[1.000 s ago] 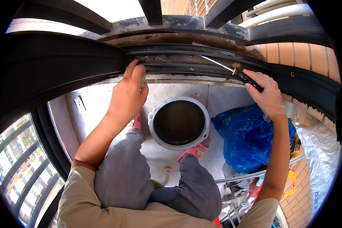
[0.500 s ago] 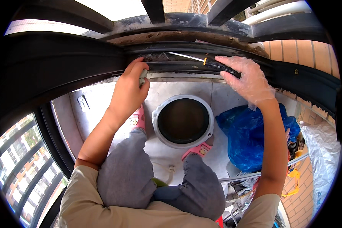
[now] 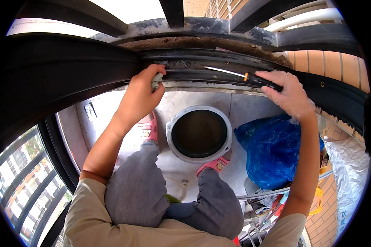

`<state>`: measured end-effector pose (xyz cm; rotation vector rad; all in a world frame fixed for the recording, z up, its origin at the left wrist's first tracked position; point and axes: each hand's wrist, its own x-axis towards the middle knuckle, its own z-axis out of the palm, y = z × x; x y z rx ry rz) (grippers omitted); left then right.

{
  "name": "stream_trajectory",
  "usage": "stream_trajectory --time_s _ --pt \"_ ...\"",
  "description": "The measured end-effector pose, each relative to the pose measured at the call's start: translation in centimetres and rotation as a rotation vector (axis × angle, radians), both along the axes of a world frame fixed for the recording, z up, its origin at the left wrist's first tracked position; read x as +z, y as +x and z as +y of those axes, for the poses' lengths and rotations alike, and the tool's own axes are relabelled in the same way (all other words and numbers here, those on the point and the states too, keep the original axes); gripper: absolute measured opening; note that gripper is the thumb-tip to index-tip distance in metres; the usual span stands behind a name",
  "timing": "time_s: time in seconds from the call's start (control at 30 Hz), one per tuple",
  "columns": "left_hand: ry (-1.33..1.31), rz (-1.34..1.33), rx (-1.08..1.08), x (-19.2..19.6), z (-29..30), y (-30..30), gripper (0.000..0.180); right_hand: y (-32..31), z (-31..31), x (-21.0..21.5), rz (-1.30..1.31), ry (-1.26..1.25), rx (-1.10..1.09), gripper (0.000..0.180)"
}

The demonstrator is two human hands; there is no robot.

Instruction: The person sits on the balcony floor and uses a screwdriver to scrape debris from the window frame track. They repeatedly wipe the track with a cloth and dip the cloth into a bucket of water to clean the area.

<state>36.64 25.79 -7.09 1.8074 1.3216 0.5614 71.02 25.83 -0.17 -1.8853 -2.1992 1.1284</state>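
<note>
My right hand (image 3: 290, 92), in a clear plastic glove, is closed around the black handle of a screwdriver (image 3: 263, 80). Its metal shaft points left along the dark window track (image 3: 193, 64), with the tip over the groove. My bare left hand (image 3: 142, 92) is closed on a pale grey-green cloth (image 3: 156, 81), mostly hidden in the fingers. Those fingertips rest at the track's near edge, toward its left end. Bits of dirt lie in the groove between my left hand and the screwdriver tip.
Below the track, a white bucket (image 3: 170, 138) of dark water stands on the tiled floor between my feet. To its right lies a blue plastic bag (image 3: 268, 152). Dark metal bars (image 3: 173, 14) run beyond the window. A silvery sheet (image 3: 350, 173) hangs at far right.
My right hand has moved right with the screwdriver, drawing the tip along the track away from my left hand. The left hand keeps nearly the same place on the track.
</note>
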Motion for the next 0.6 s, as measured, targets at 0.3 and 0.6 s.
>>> stream_trajectory --time_s 0.3,0.6 --pt "-0.079 -0.029 0.042 0.1 0.1 0.2 0.023 -2.6 1.8 -1.7 0.099 0.003 0.052 0.035" --pt "-0.060 -0.036 0.026 0.3 0.1 0.2 0.023 -0.8 3.7 1.3 -0.008 -0.139 -0.037 0.035"
